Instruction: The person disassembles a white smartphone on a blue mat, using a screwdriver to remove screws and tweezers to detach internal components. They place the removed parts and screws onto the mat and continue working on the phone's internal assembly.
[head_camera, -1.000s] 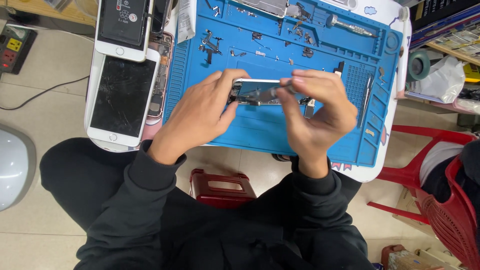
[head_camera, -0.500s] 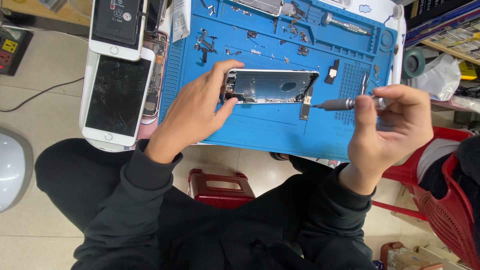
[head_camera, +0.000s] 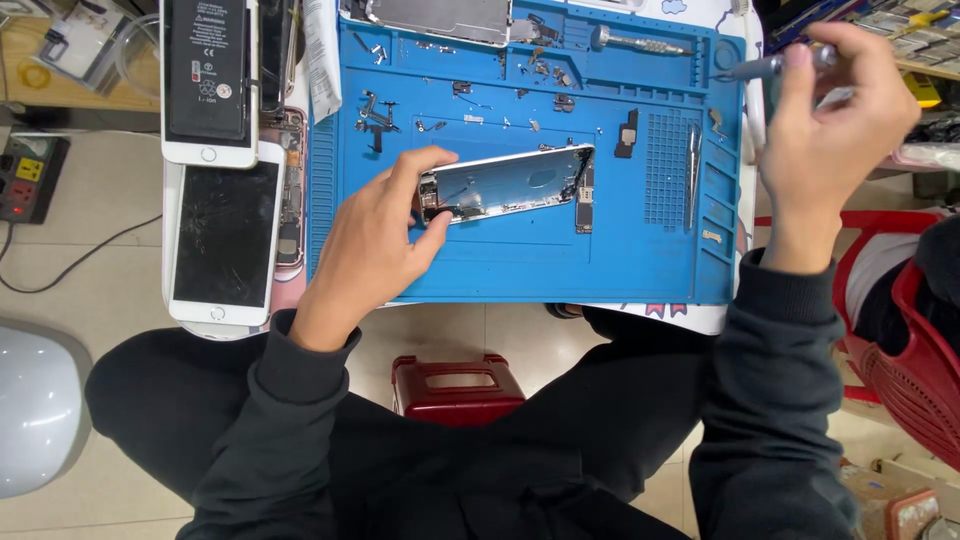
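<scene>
Counting now: two hands in view, left hand (head_camera: 375, 240) and right hand (head_camera: 825, 120). One blue repair mat (head_camera: 520, 265). One opened phone shell (head_camera: 510, 185) on it, one more metal housing (head_camera: 440, 18) at the top edge. Two white phones off to the left: one with a cracked screen (head_camera: 225, 235), one above it (head_camera: 208, 80). Two screwdrivers: one gripped (head_camera: 765, 67), one lying in the tray (head_camera: 640, 42). One pair of tweezers (head_camera: 692, 175). One red stool (head_camera: 457, 388). Loose screws and small parts: too many and too small to count.

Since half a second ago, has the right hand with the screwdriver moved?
Yes. The right hand has carried the screwdriver up and outward, past the blue mat's right edge, away from the opened phone.
</scene>
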